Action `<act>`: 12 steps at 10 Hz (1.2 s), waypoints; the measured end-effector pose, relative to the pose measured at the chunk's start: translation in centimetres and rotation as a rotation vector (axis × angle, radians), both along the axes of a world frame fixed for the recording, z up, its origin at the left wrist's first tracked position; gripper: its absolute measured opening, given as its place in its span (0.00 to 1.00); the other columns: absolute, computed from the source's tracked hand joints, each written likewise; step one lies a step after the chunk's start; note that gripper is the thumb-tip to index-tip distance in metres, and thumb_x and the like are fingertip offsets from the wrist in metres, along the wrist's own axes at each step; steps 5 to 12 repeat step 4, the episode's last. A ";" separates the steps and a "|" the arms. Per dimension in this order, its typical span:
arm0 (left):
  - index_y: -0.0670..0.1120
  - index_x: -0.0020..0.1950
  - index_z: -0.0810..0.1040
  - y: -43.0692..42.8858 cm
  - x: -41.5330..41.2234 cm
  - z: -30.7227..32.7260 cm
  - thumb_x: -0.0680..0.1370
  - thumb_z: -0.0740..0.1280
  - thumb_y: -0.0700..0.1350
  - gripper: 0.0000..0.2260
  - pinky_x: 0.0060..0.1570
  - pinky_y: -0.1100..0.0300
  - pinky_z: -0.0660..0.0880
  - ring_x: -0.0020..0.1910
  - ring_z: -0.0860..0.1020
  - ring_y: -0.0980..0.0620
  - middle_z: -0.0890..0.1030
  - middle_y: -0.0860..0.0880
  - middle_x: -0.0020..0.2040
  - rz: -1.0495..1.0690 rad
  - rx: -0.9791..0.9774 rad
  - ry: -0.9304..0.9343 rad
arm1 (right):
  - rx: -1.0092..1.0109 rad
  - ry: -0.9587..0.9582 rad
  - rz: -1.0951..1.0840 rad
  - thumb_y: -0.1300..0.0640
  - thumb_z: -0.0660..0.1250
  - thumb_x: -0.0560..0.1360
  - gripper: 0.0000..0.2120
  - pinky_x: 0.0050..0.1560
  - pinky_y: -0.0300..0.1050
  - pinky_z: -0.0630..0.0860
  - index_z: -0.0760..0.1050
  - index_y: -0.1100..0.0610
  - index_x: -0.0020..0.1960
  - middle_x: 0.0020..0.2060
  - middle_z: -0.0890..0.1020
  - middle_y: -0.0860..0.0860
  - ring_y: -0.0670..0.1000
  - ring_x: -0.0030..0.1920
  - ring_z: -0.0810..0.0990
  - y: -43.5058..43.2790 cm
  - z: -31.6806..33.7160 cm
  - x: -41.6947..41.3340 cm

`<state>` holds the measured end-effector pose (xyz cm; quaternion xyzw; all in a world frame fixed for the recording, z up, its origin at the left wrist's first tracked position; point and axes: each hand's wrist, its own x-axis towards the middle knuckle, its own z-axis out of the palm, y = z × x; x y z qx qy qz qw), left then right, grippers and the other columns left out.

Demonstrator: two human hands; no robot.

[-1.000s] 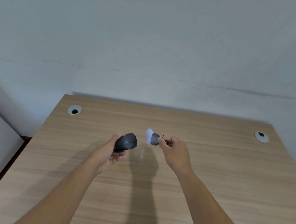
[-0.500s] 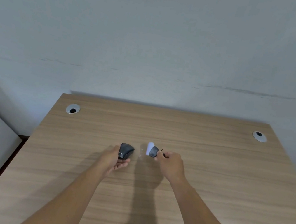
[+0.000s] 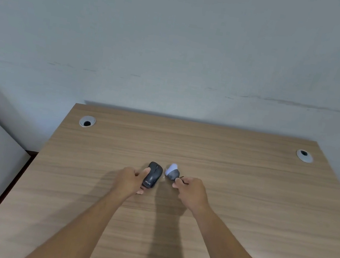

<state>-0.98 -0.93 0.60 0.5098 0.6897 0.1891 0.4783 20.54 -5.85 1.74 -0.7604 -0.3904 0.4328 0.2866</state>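
Faintly, white lettering marks the black mouse (image 3: 153, 177).

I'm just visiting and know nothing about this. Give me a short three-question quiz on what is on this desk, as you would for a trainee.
1. True or false: the left hand holds the black mouse with its top face up.
2. Which hand holds the small grey and white object? A) left B) right C) neither
3. Fill in: the wooden desk has a round cable hole near each far ____.

Key
1. True: the thumb lies along the mouse's left side, and the pale logo on its top shows.
2. B: the right hand pinches a thin dark part at the object's near end.
3. Corner: the left hole and the right hole.
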 end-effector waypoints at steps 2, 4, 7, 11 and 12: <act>0.39 0.45 0.86 0.0 0.0 0.2 0.86 0.72 0.51 0.17 0.33 0.60 0.83 0.30 0.88 0.45 0.91 0.41 0.37 0.031 0.018 -0.034 | -0.001 -0.108 0.074 0.51 0.65 0.83 0.17 0.28 0.27 0.70 0.89 0.59 0.46 0.22 0.81 0.46 0.46 0.27 0.83 -0.4 0.4 0.4; 0.45 0.42 0.82 0.3 -0.9 -0.5 0.85 0.72 0.48 0.13 0.39 0.54 0.73 0.32 0.78 0.51 0.80 0.53 0.30 -0.060 0.228 0.271 | -0.009 -0.261 0.024 0.46 0.64 0.78 0.20 0.46 0.45 0.82 0.85 0.58 0.38 0.32 0.87 0.52 0.57 0.40 0.87 -0.3 -0.4 1.7; 0.45 0.42 0.82 0.3 -0.9 -0.5 0.85 0.72 0.48 0.13 0.39 0.54 0.73 0.32 0.78 0.51 0.80 0.53 0.30 -0.060 0.228 0.271 | -0.009 -0.261 0.024 0.46 0.64 0.78 0.20 0.46 0.45 0.82 0.85 0.58 0.38 0.32 0.87 0.52 0.57 0.40 0.87 -0.3 -0.4 1.7; 0.45 0.42 0.82 0.3 -0.9 -0.5 0.85 0.72 0.48 0.13 0.39 0.54 0.73 0.32 0.78 0.51 0.80 0.53 0.30 -0.060 0.228 0.271 | -0.009 -0.261 0.024 0.46 0.64 0.78 0.20 0.46 0.45 0.82 0.85 0.58 0.38 0.32 0.87 0.52 0.57 0.40 0.87 -0.3 -0.4 1.7; 0.45 0.42 0.82 0.3 -0.9 -0.5 0.85 0.72 0.48 0.13 0.39 0.54 0.73 0.32 0.78 0.51 0.80 0.53 0.30 -0.060 0.228 0.271 | -0.009 -0.261 0.024 0.46 0.64 0.78 0.20 0.46 0.45 0.82 0.85 0.58 0.38 0.32 0.87 0.52 0.57 0.40 0.87 -0.3 -0.4 1.7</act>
